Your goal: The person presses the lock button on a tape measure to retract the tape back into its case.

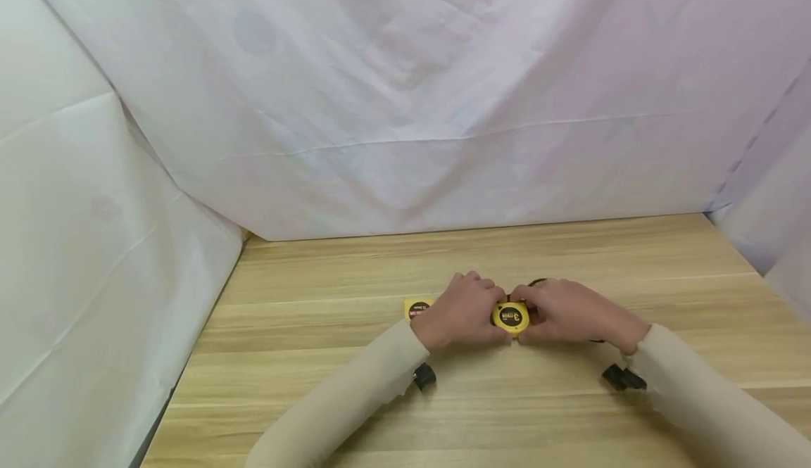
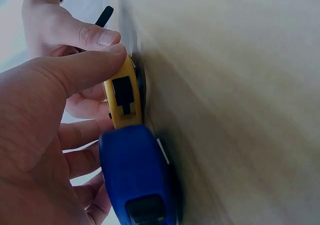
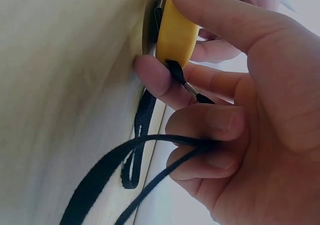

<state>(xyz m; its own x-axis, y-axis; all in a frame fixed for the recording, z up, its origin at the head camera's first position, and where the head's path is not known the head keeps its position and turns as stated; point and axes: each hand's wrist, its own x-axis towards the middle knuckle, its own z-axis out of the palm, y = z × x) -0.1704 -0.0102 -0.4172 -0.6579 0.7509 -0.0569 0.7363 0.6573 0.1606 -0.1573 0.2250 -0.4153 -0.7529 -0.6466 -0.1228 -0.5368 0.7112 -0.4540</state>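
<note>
A yellow tape measure [image 1: 510, 317] with a dark round label is between both hands near the tabletop. My left hand [image 1: 464, 313] pinches one side of its case, thumb against fingers. From the other side, my right hand [image 1: 570, 312] grips the case with thumb and fingers. The tape measure's black wrist strap [image 3: 97, 182] runs through the right hand's curled fingers and loops out below. In the left wrist view a blue tape measure [image 2: 132, 165] stands beside the left fingers, nearer that camera; whether they touch it I cannot tell.
A yellow piece with a round dark label [image 1: 418, 307] shows beside the left wrist, partly covered by it. The wooden table [image 1: 329, 271] ends at white cloth [image 1: 393, 172] hanging behind and at the left. Dark wrist devices [image 1: 424, 376] sit under both forearms.
</note>
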